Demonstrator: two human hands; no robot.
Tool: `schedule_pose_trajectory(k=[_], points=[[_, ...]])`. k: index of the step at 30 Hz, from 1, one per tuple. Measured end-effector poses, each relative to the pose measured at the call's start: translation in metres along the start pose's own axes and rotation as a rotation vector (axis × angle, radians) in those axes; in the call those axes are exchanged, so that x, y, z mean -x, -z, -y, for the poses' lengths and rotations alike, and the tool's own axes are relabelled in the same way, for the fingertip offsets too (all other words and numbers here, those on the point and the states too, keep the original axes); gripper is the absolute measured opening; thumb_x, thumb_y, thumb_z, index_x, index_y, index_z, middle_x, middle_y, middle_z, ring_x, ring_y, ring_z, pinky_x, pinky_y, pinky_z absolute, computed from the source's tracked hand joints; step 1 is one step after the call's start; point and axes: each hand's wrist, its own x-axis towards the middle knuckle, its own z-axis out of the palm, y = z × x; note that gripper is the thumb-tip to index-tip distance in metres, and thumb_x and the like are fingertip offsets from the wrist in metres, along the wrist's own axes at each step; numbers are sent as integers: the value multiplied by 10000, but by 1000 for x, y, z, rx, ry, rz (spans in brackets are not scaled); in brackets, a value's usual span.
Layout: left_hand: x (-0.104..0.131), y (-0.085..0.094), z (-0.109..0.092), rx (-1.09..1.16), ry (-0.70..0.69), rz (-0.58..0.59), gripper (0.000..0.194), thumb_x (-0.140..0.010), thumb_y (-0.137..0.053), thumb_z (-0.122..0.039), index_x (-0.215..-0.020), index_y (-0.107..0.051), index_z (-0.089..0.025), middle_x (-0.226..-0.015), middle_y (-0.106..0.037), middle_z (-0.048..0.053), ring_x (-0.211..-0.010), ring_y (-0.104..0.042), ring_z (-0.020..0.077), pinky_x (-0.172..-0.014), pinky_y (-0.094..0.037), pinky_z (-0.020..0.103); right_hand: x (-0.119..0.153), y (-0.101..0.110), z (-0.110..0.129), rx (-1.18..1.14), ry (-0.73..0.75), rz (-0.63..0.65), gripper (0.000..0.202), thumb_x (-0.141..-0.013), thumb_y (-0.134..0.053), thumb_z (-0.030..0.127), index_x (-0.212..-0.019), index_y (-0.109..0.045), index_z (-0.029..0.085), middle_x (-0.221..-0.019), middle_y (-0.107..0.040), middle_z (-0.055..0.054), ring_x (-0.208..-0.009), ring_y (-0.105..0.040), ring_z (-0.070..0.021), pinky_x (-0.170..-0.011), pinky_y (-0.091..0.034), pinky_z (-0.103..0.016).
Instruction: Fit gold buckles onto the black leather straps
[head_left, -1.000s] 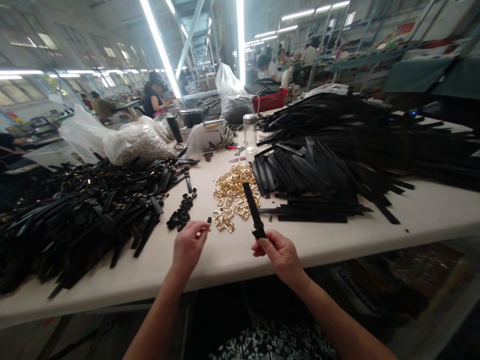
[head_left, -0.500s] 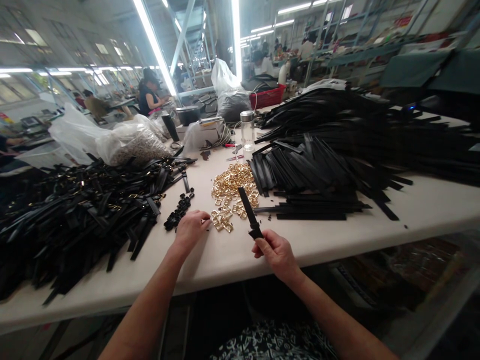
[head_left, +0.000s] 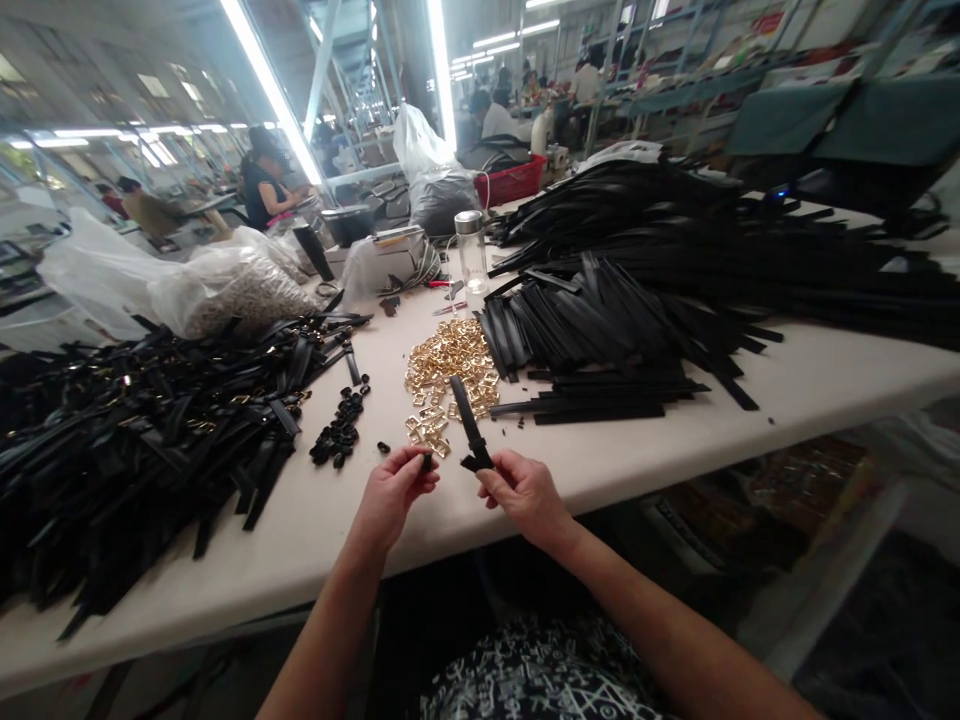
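Observation:
My right hand pinches the lower end of a short black strap, which stands tilted up and has a black band around it near my fingers. Closed at the fingertips, my left hand holds a small black loop, partly covered by the fingers. The two hands are a short gap apart over the table's front edge. Just beyond them lie gold buckles, heaped at the back and looser in front. Left of those is a small pile of black loops, with one single loop apart from it.
Finished-looking straps with gold buckles form a large heap on the left. Cut black strips are stacked on the right, longer ones behind. A glass bottle, plastic bags and a red basket stand farther back.
My left hand has come away from beside the loop pile, moving right toward the strap, and a black loop now shows in its fingertips. The whole view has shifted slightly.

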Motion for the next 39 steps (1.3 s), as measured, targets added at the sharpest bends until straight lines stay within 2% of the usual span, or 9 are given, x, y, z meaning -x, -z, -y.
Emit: schedule_pose_trajectory(k=[5,11,18,25,29,33,35,39], points=[[22,-24,13,112,30,14,311,-656,-831,-315,-865,-663,-158,-734,-713,33,-591,-635,113,-540,-487,192,3,-4,14,159,16,14,231,-919,-564,359,-752,-577,200,-670,-713,2,-548,-673,-129,-550,-480,-218],[27,-36,20,139,-91,8,237,-675,-830,-291,-829,-704,-162,-755,-690,4,-651,-599,82,-566,-464,153,8,-7,16,203,28,36,226,-923,-569,340,-756,-610,193,-678,-717,10,-556,-671,-116,-567,-466,-205],[26,-33,19,138,-96,15,260,-641,-855,-302,-813,-720,-161,-744,-684,-4,-563,-555,58,-551,-455,160,11,0,20,291,8,100,225,-908,-589,307,-715,-608,194,-652,-714,17,-559,-664,-114,-563,-447,-201],[31,-25,11,-77,-142,93,190,-721,-800,-308,-823,-724,-166,-705,-689,-1,-607,-597,94,-610,-494,198,8,6,23,333,-26,157,201,-904,-584,302,-755,-649,184,-665,-728,4,-563,-665,-118,-558,-443,-204],[35,-26,7,-220,-200,101,182,-704,-809,-277,-831,-738,-167,-756,-722,21,-659,-619,116,-649,-509,218,8,6,21,258,-44,179,192,-902,-576,287,-771,-659,174,-663,-723,-5,-555,-666,-121,-548,-459,-205],[32,-25,11,-255,-182,111,175,-718,-791,-294,-833,-746,-170,-727,-717,18,-629,-602,114,-626,-505,220,10,1,18,106,-38,211,195,-906,-566,298,-827,-682,162,-691,-712,-14,-568,-670,-124,-541,-493,-206],[31,-25,16,-244,-172,117,167,-726,-779,-302,-830,-746,-175,-689,-699,6,-606,-589,112,-608,-502,221,11,-2,16,13,-35,222,185,-914,-547,278,-884,-690,163,-742,-715,-19,-610,-678,-126,-573,-524,-212],[30,-26,22,-313,-225,123,143,-727,-759,-285,-832,-750,-189,-791,-716,30,-717,-648,165,-681,-533,275,15,-4,15,-24,32,249,193,-922,-506,197,-1045,-652,170,-888,-716,-33,-729,-702,-138,-690,-549,-238]])
